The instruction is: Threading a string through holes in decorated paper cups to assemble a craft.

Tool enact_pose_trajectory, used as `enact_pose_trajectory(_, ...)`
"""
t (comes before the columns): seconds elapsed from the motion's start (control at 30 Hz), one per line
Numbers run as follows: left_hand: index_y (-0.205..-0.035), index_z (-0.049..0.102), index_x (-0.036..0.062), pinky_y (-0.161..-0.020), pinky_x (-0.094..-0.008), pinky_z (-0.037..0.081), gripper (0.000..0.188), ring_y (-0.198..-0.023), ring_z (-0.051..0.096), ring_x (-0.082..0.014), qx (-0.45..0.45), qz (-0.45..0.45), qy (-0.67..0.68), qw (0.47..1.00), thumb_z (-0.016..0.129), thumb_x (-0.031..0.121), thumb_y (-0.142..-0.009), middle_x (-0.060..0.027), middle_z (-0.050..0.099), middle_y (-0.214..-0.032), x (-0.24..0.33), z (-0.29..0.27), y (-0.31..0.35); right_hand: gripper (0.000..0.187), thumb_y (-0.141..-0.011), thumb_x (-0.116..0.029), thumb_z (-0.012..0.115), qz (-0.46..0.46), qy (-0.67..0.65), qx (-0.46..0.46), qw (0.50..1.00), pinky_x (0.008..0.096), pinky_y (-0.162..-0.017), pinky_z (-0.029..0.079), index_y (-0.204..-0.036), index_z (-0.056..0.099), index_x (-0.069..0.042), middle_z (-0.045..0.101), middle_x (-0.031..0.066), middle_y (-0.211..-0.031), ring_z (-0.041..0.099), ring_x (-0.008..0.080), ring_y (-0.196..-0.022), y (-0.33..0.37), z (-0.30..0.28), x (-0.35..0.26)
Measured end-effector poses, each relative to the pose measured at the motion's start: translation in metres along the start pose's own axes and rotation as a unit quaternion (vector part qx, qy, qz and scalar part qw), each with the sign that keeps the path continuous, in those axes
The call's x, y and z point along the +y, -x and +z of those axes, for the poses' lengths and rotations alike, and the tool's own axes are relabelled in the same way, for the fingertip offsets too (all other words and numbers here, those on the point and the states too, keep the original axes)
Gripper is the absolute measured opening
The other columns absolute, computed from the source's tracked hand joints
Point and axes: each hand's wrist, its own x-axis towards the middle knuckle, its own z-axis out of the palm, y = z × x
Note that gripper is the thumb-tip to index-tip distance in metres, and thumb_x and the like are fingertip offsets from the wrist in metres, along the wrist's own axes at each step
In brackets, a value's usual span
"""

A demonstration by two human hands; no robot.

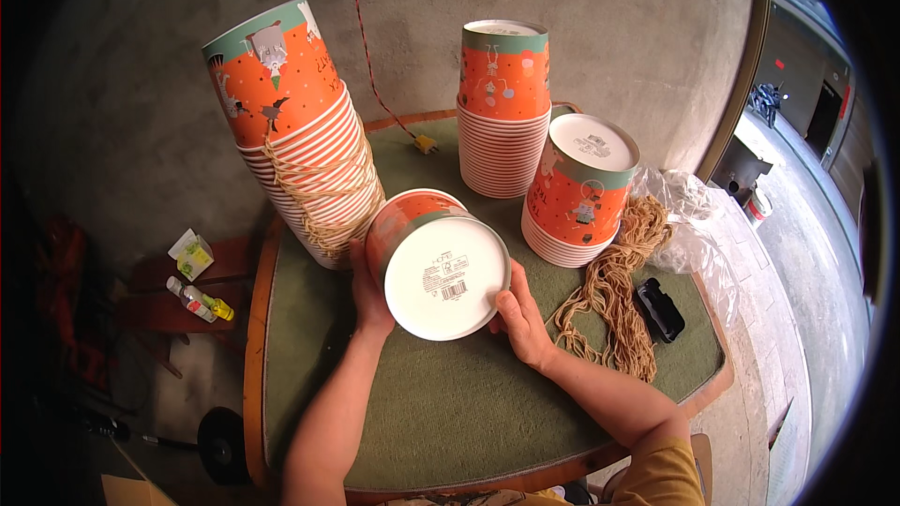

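An orange and green paper bucket (403, 217) is held upside down between my two hands, tilted so its white printed base faces me. My left hand (371, 298) grips its left side, with most of the fingers hidden behind it. My right hand (521, 317) closes on the right side, thumb at the base rim. Just left of the bucket leans a tall stack of nested buckets (314, 155) with tan twine (309, 189) wrapped around it. Behind stands another tall upside-down stack (504, 145), and a shorter stack (577, 201) sits to its right.
On the green-topped table (450, 422), a loose hank of tan twine (619, 305) lies on the right, beside an open black case (660, 309) and clear plastic bags (689, 215). A yellow plug (425, 144) hangs by the wall. Bottles (197, 300) rest on a low bench at left.
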Motion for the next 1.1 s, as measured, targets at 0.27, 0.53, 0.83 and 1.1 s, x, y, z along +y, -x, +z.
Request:
enact_pose_trajectory(0.27, -0.142, 0.041, 0.0014, -0.108, -0.0373, 0.037, 0.082, -0.127, 0.049, -0.0269, -0.010, -0.011, 0.017, 1.000, 0.036, 0.068, -0.095, -0.0152, 0.049, -0.139, 0.0001, 0.0009, 0.0007, 0.069, -0.099, -0.052, 0.042, 0.003, -0.001, 0.001, 1.000, 0.0299, -0.060, 0.043, -0.148, 0.020, -0.010, 0.053, 0.0049, -0.070, 0.051, 0.0145, -0.062, 0.0002, 0.0000, -0.0007)
enact_pose_trajectory(0.53, -0.142, 0.041, 0.0016, -0.109, -0.0377, 0.037, 0.083, -0.127, 0.048, -0.0276, -0.010, -0.020, 0.024, 0.999, 0.037, 0.069, -0.094, -0.0154, 0.049, -0.140, -0.0003, 0.0005, 0.0007, 0.068, -0.099, -0.052, 0.042, -0.001, 0.000, 0.000, 1.000, 0.0301, -0.061, 0.043, -0.148, 0.020, -0.010, 0.053, 0.0049, -0.070, 0.051, 0.0145, -0.063, -0.0001, -0.0008, 0.0028)
enact_pose_trajectory(0.83, -0.142, 0.040, 0.0016, -0.109, -0.0371, 0.036, 0.081, -0.128, 0.047, -0.0266, -0.009, -0.014, 0.028, 0.999, 0.036, 0.067, -0.095, -0.0151, 0.049, -0.140, -0.0002, -0.0037, -0.0011, 0.069, -0.098, -0.052, 0.043, 0.003, -0.009, 0.000, 1.000, 0.0298, -0.061, 0.043, -0.148, 0.020, -0.010, 0.053, 0.0051, -0.071, 0.051, 0.0144, -0.064, -0.0003, 0.0004, 0.0018)
enact_pose_trajectory(1.1, -0.142, 0.042, 0.0022, -0.109, -0.0372, 0.036, 0.077, -0.127, 0.048, -0.0258, -0.007, -0.010, 0.029, 1.000, 0.036, 0.064, -0.097, -0.0136, 0.050, -0.140, -0.0006, -0.0032, -0.0013, 0.067, -0.098, -0.049, 0.043, -0.005, -0.014, 0.002, 1.000, 0.0295, -0.061, 0.043, -0.148, 0.021, -0.010, 0.053, 0.0051, -0.072, 0.051, 0.0142, -0.063, -0.0003, 0.0003, 0.0011)
